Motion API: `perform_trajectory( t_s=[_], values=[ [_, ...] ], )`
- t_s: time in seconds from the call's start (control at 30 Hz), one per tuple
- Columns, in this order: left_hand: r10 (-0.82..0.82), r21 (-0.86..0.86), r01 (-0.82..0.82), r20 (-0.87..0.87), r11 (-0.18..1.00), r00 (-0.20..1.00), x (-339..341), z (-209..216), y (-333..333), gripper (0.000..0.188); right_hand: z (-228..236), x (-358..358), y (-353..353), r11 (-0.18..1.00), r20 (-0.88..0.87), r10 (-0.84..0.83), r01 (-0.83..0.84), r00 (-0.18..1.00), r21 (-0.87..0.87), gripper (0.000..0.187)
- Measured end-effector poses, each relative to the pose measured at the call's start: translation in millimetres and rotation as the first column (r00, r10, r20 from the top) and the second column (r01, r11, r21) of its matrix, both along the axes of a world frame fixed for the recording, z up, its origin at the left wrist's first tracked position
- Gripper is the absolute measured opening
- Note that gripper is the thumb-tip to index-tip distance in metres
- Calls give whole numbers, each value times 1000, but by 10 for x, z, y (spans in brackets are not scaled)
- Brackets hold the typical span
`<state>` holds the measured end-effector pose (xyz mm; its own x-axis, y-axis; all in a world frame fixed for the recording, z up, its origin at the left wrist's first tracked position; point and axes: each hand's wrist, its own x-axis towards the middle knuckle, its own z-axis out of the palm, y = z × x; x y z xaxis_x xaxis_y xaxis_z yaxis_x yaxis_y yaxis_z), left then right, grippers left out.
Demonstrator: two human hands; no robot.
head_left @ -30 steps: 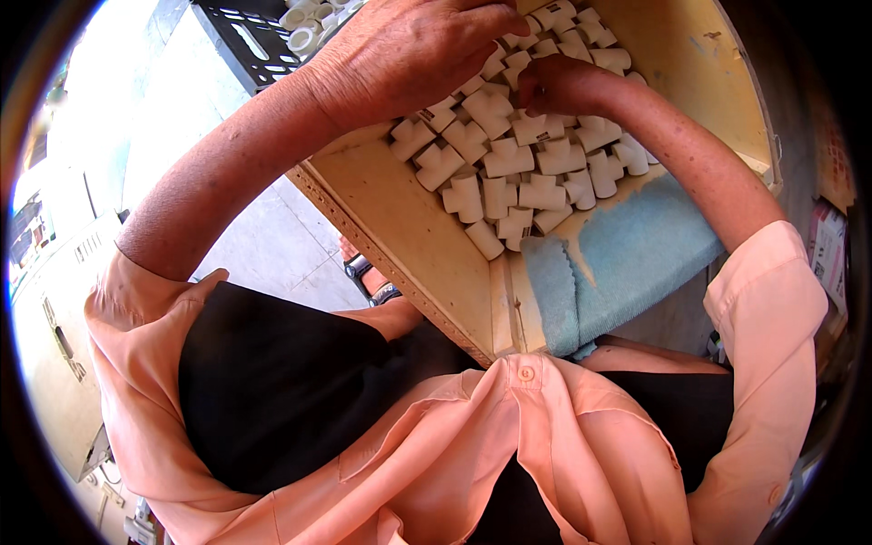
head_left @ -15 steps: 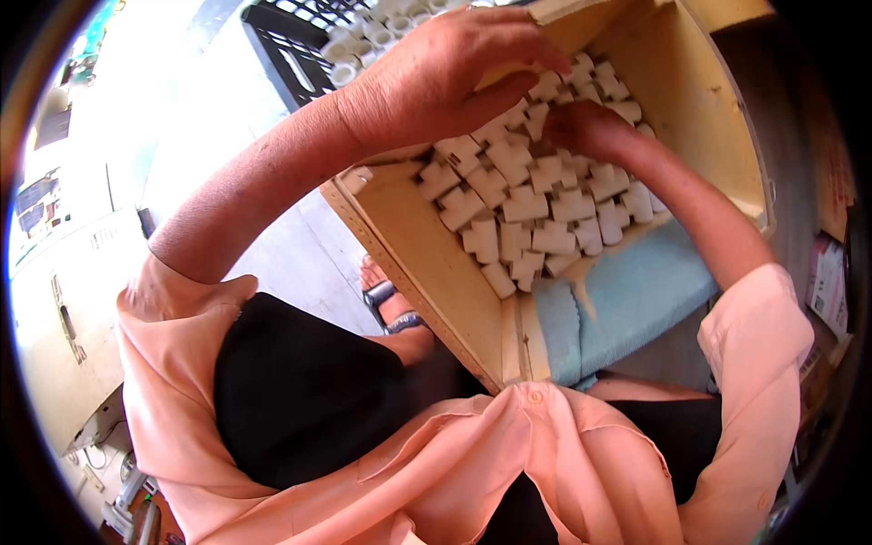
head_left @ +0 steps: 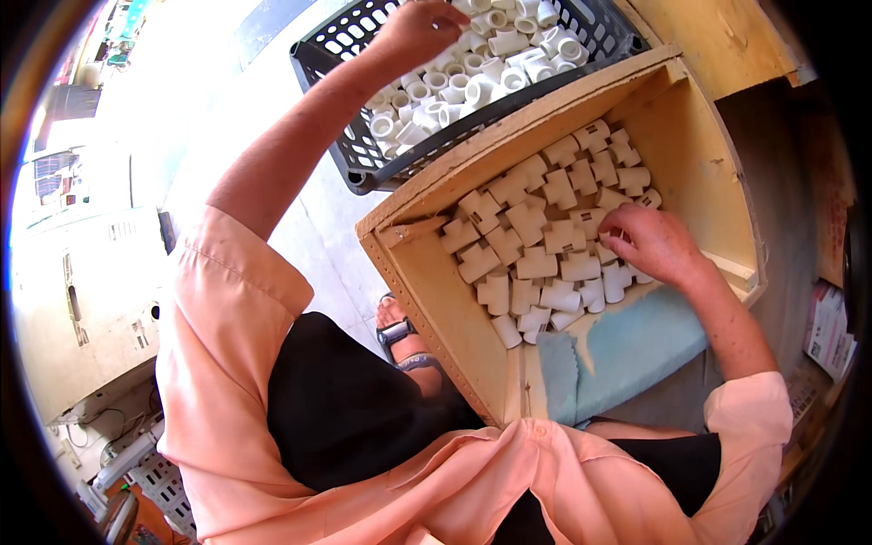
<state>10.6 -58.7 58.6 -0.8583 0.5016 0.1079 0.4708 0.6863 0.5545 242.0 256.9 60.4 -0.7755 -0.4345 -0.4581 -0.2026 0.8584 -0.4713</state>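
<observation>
Seemingly, the work is partway along: at the left, a black crate just beyond the wooden box's far edge holds a jumbled heap of white fittings, many with round mouths showing, and these look left unarranged. The left hand hovers over that heap, well above the crate's near edge, its fingers bent; whether they pinch a piece, I cannot tell. Next comes the wooden box, turned so that its near-left corner points at the person. On its bottom, T-shaped fittings lie close-set from the left edge across toward the right, so this part looks largely laid out; anything under the visible layer is hidden. A light-blue cloth drapes over the box's near edge. Toward the near-right corner, the right hand is at the T-shaped fittings, fingers curled, thumb close to the forefinger; no piece clearly shows between them.
</observation>
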Motion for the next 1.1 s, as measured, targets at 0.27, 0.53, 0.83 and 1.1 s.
perform_trajectory(
  t_s=[0.27, 0.53, 0.83, 1.1],
  values=[
    [-57, -287, 134, 262, 949, 963, 46, -362, 30, 24, -150, -88, 16, 1000, 43, 7, -8, 999, 26, 19],
    [-125, -263, 247, 406, 933, 905, -5, -496, 83, 41, -185, -169, 50, 999, 81, -23, 25, 996, -27, 19],
    [-331, -314, 347, 104, 884, 938, 105, -328, 137, 45, -166, -191, 42, 998, 89, -30, 35, 996, -55, 19],
    [-527, -430, 466, -29, 773, 849, 172, -166, 411, 31, -187, -181, 49, 998, 82, -14, 19, 997, -59, 20]
  ],
)
